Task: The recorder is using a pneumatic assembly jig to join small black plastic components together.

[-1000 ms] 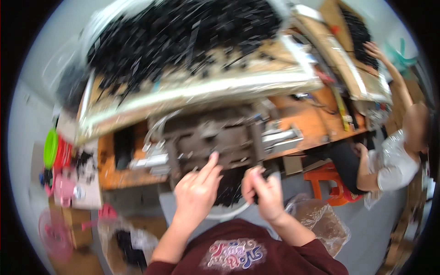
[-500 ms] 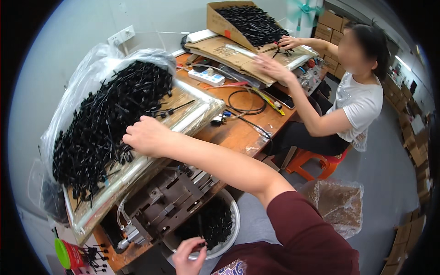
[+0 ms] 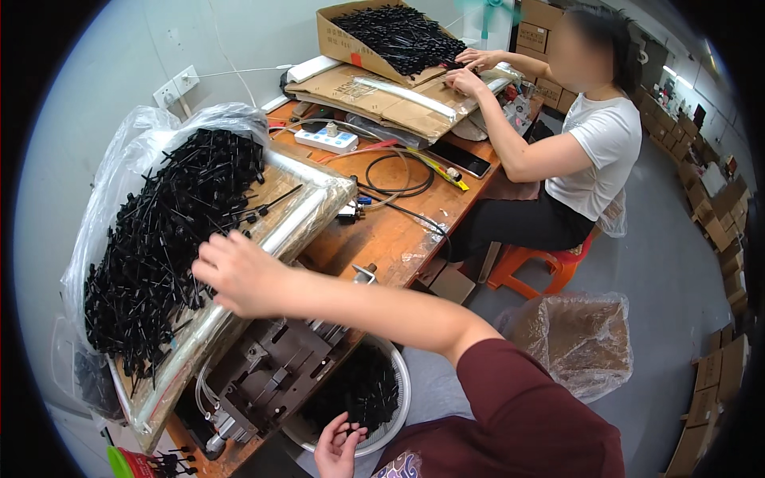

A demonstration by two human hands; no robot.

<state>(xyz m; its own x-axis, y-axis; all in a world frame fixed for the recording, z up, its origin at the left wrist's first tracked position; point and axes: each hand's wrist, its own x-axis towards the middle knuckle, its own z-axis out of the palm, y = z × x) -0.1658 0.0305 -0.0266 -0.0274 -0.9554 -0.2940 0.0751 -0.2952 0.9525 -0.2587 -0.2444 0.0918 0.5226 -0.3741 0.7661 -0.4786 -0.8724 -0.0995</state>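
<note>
My right hand [image 3: 239, 275] reaches across to the lower edge of a big heap of thin black pieces with thicker ends [image 3: 179, 219]. Its fingers are slightly bent and apart, and I make out nothing between them. Clear plastic film [image 3: 103, 191] wraps the back of the heap, which lies on a tilted, film-covered cardboard tray [image 3: 307, 209]. Low in front of me, my left hand [image 3: 339, 448] is pinched at the rim of a white basket [image 3: 408, 390] with more black pieces inside. Whatever its fingertips hold is too small to name.
A metal fixture [image 3: 275, 366] sits below the tray on the wooden table [image 3: 382, 247]. Farther back are a power strip [image 3: 327, 139], cables and a phone [image 3: 458, 159]. A co-worker [image 3: 582, 143] handles black pieces beside a cardboard box [image 3: 335, 40]. A plastic-lined box [image 3: 574, 342] stands right.
My right hand has shifted slightly down and left along the heap's edge, its fingers spreading. My left hand stays by the basket. The view has turned, and the co-worker's hands have come together.
</note>
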